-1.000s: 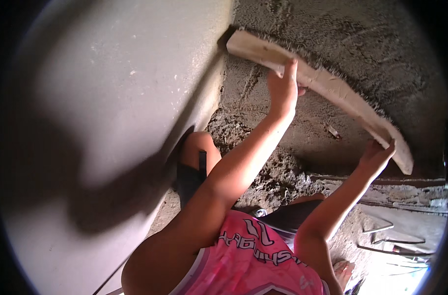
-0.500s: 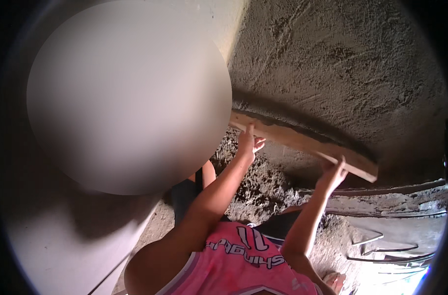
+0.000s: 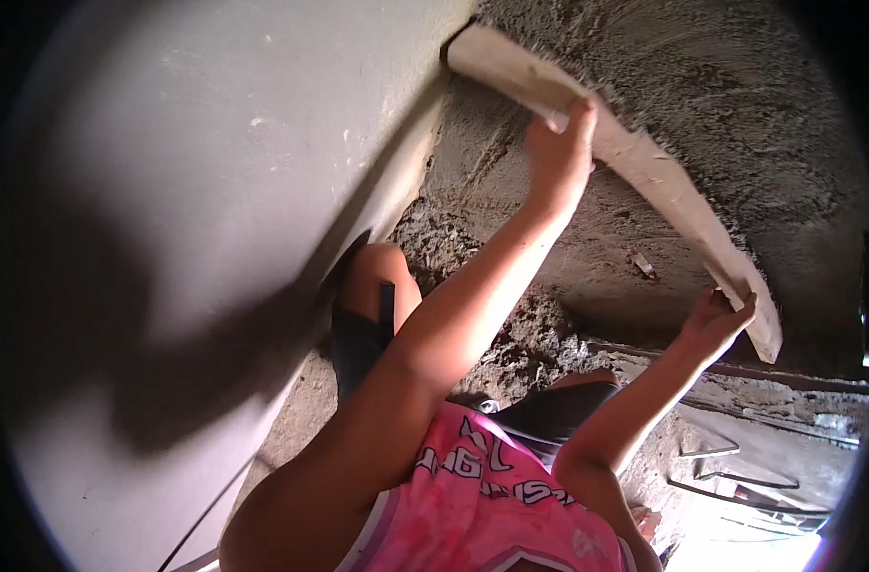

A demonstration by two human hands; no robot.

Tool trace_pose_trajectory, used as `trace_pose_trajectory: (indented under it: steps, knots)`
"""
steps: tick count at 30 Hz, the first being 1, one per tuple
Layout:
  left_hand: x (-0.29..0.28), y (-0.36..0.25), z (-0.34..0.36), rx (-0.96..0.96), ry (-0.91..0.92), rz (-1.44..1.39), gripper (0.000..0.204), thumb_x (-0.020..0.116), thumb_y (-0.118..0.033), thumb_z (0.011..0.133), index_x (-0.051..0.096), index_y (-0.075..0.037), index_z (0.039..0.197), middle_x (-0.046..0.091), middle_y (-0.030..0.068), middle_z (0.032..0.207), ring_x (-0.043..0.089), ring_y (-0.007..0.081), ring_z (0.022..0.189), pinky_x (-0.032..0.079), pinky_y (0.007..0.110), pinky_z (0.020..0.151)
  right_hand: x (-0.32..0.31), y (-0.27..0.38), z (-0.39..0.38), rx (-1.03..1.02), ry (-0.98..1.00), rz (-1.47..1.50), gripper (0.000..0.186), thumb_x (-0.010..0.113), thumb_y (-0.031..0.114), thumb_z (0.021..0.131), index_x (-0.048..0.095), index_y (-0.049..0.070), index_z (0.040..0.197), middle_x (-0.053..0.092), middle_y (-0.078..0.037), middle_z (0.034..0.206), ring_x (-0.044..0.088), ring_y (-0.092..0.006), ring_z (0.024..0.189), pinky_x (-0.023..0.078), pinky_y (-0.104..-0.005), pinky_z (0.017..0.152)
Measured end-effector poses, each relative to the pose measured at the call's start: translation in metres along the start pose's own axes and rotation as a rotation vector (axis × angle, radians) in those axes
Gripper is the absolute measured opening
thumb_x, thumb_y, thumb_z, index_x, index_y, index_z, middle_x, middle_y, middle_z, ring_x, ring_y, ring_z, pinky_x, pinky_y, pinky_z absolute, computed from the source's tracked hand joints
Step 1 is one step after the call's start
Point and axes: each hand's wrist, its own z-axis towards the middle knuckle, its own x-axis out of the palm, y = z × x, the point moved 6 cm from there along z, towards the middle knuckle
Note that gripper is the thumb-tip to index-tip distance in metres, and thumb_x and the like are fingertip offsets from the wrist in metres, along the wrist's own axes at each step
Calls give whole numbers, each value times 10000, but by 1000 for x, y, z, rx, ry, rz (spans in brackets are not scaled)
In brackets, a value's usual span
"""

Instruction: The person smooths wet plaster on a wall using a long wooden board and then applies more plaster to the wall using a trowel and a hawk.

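A long, pale wooden board (image 3: 658, 181) lies against a rough, wet-looking plastered wall (image 3: 739, 114), slanting from upper left down to the right. My left hand (image 3: 560, 157) is closed round its lower edge, left of the middle. Close to the board's lower right end, my right hand (image 3: 720, 322) grips the same edge. The far left end touches or nearly touches the corner with the smooth wall. Some fingers of both hands are hidden.
On the left rises a smooth, light grey wall (image 3: 263, 143). Lumpy dark mortar or soil (image 3: 515, 348) lies along the plastered wall's foot, close to my knees. Bent metal rods (image 3: 739, 477) stand at the lower right. A small chip (image 3: 644, 265) sits below the board.
Both hands have moved the board up the plastered wall, the left hand farther than the right, so it slants more steeply. My left arm reaches farther forward.
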Motion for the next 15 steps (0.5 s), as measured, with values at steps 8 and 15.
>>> trace_pose_trajectory:
  steps: [8,15]
  knots:
    - [-65,94,-4,-170,-25,-40,586,590,-546,912,534,-10,1144,615,69,895,643,128,704,567,255,548,-21,-52,-36,23,31,-155,489,532,430,980,541,-5,1203,602,-99,998,576,-157,838,461,-288,625]
    - [-104,159,-50,-550,-158,-149,487,652,-513,892,593,-43,1004,601,44,654,574,101,505,474,236,423,-62,-80,-46,86,-23,-283,476,684,419,915,535,47,1172,596,-55,789,537,-142,596,494,-313,546]
